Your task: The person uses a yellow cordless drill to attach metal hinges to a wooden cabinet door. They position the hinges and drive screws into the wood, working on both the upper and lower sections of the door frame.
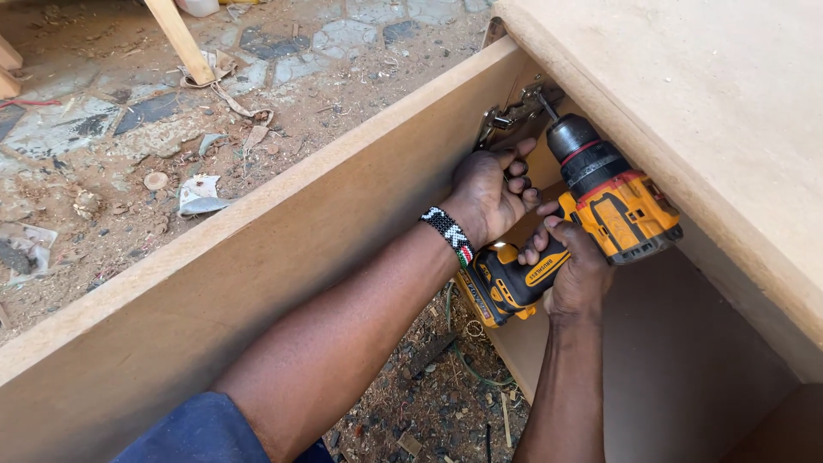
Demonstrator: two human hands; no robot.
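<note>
My right hand [576, 267] grips the handle of a yellow and black cordless drill [600, 206]. Its bit points up and left into a metal cabinet hinge [514, 116]. The hinge sits in the corner between a brown board door [257, 257] and the cabinet body [686, 94]. My left hand [493, 190] is closed against the door just below the hinge, and it wears a beaded wristband [449, 231]. The fingers of that hand touch the drill's front.
The dirt ground [103, 163] beyond the door is littered with paper scraps, wood chips and stones. A wooden leg [182, 39] stands at the top left. Sawdust and a green cord [463, 356] lie on the ground below the drill.
</note>
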